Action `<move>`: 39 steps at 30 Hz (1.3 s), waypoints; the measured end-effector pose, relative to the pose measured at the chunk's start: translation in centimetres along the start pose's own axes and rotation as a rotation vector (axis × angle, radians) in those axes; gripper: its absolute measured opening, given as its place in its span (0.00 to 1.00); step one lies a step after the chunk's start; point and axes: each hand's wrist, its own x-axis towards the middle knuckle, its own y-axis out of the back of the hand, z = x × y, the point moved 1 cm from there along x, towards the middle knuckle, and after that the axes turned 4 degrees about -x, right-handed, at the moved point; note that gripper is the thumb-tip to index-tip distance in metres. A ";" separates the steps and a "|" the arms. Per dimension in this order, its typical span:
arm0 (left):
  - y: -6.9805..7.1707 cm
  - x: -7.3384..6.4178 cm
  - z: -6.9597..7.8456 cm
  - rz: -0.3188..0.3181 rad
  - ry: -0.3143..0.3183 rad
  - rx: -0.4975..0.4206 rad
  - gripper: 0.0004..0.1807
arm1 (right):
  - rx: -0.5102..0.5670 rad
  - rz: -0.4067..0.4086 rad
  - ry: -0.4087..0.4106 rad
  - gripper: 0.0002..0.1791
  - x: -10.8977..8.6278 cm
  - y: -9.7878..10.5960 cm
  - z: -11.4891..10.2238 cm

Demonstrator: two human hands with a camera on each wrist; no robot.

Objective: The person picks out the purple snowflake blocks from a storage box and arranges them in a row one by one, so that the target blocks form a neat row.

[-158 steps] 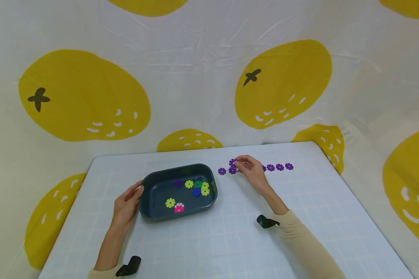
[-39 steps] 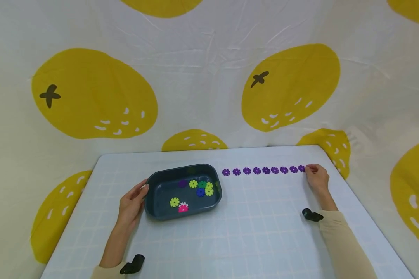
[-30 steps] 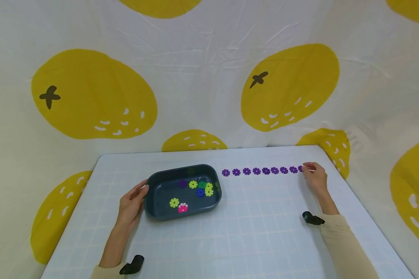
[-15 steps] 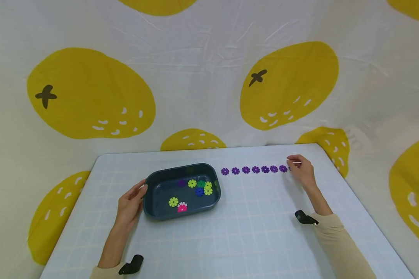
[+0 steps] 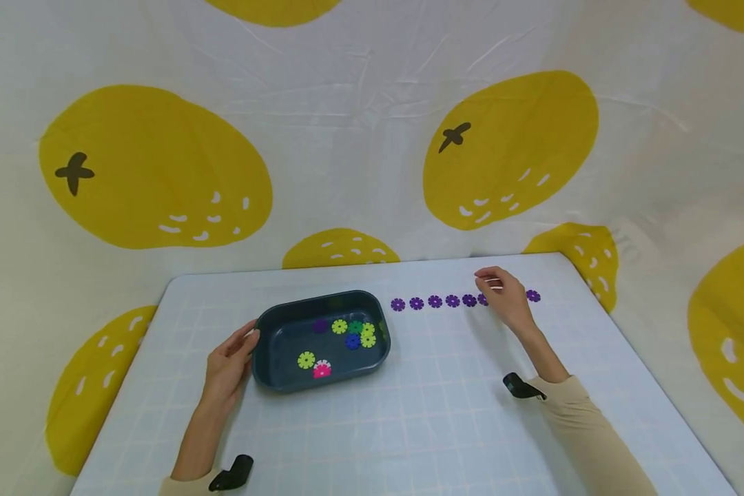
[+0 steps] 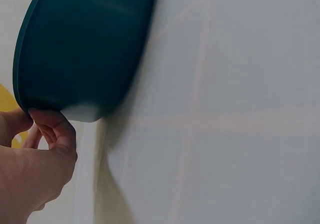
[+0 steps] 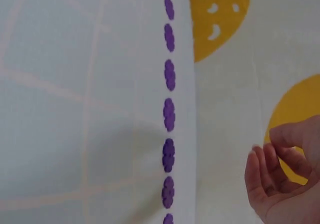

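Note:
A dark teal plastic tray [image 5: 279,377] is on the table, and my left hand [image 5: 226,368] pinches its left rim between thumb and fingers. In the left wrist view, the fingertips [image 6: 50,118] press against the end of the tray. Inside it lie several flower-shaped plastic discs, among them a yellow disc [image 5: 306,359], a pink disc [image 5: 322,370] and a blue disc [image 5: 353,341]. A row of purple discs [image 5: 435,302] runs along the back of the table. Over the right part of this row hovers my right hand [image 5: 505,297], fingers loosely bent and holding nothing; it hides some discs.
The white table [image 5: 421,420] has a faint grid on its cover. Close behind its back edge hangs a pale cloth [image 5: 353,158] printed with big yellow fruit. A single purple disc [image 5: 533,295] shows at the row's right end, past my right wrist.
The right hand set a purple disc at the row's right end, let go, and has since lifted and moved left along the row. The left hand stays on the tray.

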 end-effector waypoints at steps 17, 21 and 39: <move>0.1 -0.1 0.0 0.003 0.000 0.021 0.31 | 0.080 -0.078 0.188 0.13 -1.0 -4.3 -5.8; 0.1 -0.1 0.0 0.008 0.002 0.031 0.29 | 0.101 -0.095 0.221 0.13 -1.2 -5.3 -7.0; 0.1 0.0 -0.1 -0.004 -0.001 0.001 0.27 | 0.180 -0.229 0.385 0.12 -2.2 -11.1 -11.5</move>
